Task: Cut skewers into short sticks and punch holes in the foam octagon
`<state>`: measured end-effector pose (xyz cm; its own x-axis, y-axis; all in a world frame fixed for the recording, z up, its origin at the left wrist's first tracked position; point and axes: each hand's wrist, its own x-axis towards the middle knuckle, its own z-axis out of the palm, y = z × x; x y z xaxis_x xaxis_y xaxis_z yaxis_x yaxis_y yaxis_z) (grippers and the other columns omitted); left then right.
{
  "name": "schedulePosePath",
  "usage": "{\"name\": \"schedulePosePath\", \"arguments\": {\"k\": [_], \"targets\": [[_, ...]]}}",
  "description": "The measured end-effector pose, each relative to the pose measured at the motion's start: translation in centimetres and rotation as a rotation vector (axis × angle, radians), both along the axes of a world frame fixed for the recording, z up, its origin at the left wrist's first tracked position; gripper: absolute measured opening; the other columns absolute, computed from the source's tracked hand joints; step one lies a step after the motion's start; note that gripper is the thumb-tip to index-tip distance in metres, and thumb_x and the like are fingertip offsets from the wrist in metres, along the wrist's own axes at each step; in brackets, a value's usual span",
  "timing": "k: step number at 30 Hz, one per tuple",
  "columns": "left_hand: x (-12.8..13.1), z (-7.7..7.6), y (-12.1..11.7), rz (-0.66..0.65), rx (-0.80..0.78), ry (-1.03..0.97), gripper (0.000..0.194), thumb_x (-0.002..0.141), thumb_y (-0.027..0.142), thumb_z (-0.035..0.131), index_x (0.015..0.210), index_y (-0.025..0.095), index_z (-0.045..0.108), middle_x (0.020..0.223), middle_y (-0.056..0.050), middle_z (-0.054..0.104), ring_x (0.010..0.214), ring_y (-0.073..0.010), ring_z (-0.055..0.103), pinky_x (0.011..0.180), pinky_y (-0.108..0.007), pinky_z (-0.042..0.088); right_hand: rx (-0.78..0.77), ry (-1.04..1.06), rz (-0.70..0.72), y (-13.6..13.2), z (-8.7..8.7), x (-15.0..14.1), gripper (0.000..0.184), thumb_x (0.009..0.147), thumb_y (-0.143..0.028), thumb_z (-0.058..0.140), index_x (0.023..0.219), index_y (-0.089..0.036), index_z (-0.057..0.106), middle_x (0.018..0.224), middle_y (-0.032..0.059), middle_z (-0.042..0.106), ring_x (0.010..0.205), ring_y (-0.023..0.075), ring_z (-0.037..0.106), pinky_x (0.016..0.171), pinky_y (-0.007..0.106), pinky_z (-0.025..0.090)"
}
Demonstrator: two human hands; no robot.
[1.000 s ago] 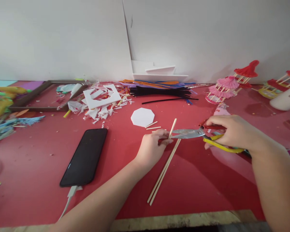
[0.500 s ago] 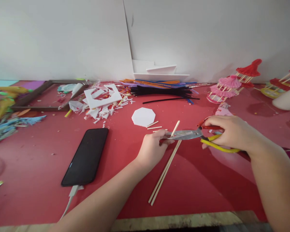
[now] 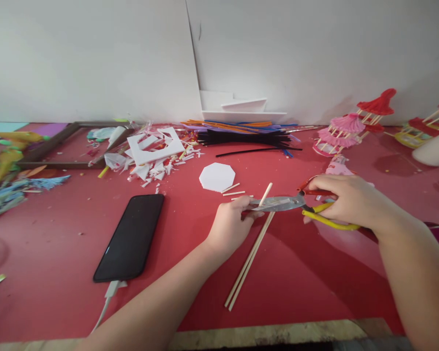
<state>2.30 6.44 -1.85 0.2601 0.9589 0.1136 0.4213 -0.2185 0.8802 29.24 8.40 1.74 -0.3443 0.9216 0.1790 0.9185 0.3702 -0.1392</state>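
Note:
My right hand [image 3: 346, 200] grips scissors [image 3: 281, 203] with one red and one yellow handle. Their blades point left and lie across a short wooden stick [image 3: 266, 193]. My left hand [image 3: 230, 222] is closed in a pinch on that stick, with the fingertips right at the blade tips. The stick's upper end sticks out above the blades; its lower part is hidden by the fingers. Below lie two long wooden sticks [image 3: 248, 265], side by side on the red table [image 3: 296, 297]. Several short cut sticks [image 3: 234, 193] rest beside a white octagonal piece [image 3: 217, 177].
A black phone [image 3: 129, 238] with a white cable lies at left. Behind it are white foam scraps [image 3: 155, 145] and a brown frame [image 3: 64, 163]. Pipe cleaners [image 3: 245, 138] lie along the wall. A pink and red tiered model [image 3: 346, 129] stands at back right.
Very little differs. The scissor handles in my right hand have shifted slightly to the left and look a touch closer together. My left hand and the stick stay in place.

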Motion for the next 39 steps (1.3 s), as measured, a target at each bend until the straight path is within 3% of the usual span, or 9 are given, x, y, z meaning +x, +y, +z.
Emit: {"name": "schedulePosePath", "arguments": {"k": [11,17,21,25,28,31,35,39], "targets": [[-0.1,-0.2,0.1,-0.012,-0.029,0.016,0.016,0.081,0.012,0.060,0.091,0.021,0.069,0.085,0.000,0.073,0.077,-0.0165,0.066,0.071,-0.026,0.050,0.030,-0.090,0.090,-0.8,1.4,-0.9,0.033,0.070,-0.052,0.068,0.069,-0.026,0.049,0.069,0.0012,0.061,0.062,0.0208,0.057,0.053,0.033,0.036],[-0.1,0.0,0.1,-0.011,-0.047,0.022,0.018,0.082,0.013,0.061,0.095,0.021,0.069,0.087,0.000,0.073,0.080,-0.0171,0.067,0.074,-0.027,0.050,0.019,-0.117,0.094,-0.7,1.4,-1.1,0.033,0.071,-0.053,0.068,0.073,-0.024,0.051,0.072,0.0022,0.063,0.067,0.0221,0.060,0.054,0.033,0.037],[-0.2,-0.3,0.2,0.012,0.013,0.001,0.012,0.081,0.012,0.063,0.088,0.021,0.069,0.085,0.001,0.073,0.080,-0.0162,0.067,0.074,-0.026,0.051,0.041,-0.001,0.073,-0.2,0.7,-0.9,0.040,0.067,-0.060,0.069,0.074,-0.024,0.053,0.075,0.0035,0.064,0.066,0.0217,0.059,0.054,0.033,0.038],[-0.5,-0.4,0.3,0.072,0.099,-0.051,0.009,0.081,0.013,0.064,0.083,0.021,0.067,0.085,0.001,0.074,0.080,-0.0148,0.069,0.069,-0.023,0.053,0.141,0.261,-0.002,0.2,0.2,-0.1,0.042,0.064,-0.061,0.071,0.072,-0.024,0.050,0.064,0.0013,0.055,0.056,0.0168,0.048,0.053,0.031,0.038],[-1.2,-0.2,0.4,0.112,0.245,0.075,0.009,0.083,0.017,0.063,0.089,0.022,0.069,0.087,0.000,0.073,0.080,-0.0161,0.068,0.071,-0.025,0.054,0.195,0.424,-0.103,0.4,-0.1,0.5,0.047,0.059,-0.060,0.075,0.067,-0.024,0.047,0.058,-0.0026,0.046,0.052,0.0133,0.038,0.049,0.029,0.033],[-2.0,-0.1,0.7,0.088,0.379,0.293,0.013,0.086,0.016,0.059,0.091,0.021,0.071,0.091,-0.003,0.071,0.087,-0.0198,0.065,0.080,-0.033,0.053,0.191,0.494,-0.157,0.5,-0.4,0.4,0.049,0.058,-0.062,0.076,0.068,-0.024,0.046,0.059,-0.0035,0.043,0.053,0.0130,0.036,0.049,0.028,0.032],[-2.5,-0.3,0.9,0.043,0.383,0.506,0.018,0.085,0.011,0.056,0.086,0.020,0.072,0.092,-0.005,0.067,0.083,-0.0215,0.061,0.079,-0.036,0.052,0.163,0.524,-0.144,0.6,-0.9,-1.1,0.051,0.058,-0.063,0.075,0.068,-0.023,0.046,0.059,-0.0045,0.043,0.053,0.0115,0.035,0.048,0.026,0.030],[-2.4,-0.2,0.8,0.098,0.409,0.536,0.022,0.085,0.010,0.054,0.095,0.019,0.071,0.098,-0.007,0.066,0.089,-0.0247,0.058,0.084,-0.040,0.050,0.087,0.520,-0.104,0.4,-1.6,-3.1,0.050,0.060,-0.061,0.075,0.068,-0.022,0.045,0.059,-0.0050,0.043,0.052,0.0104,0.036,0.047,0.025,0.031]]}}
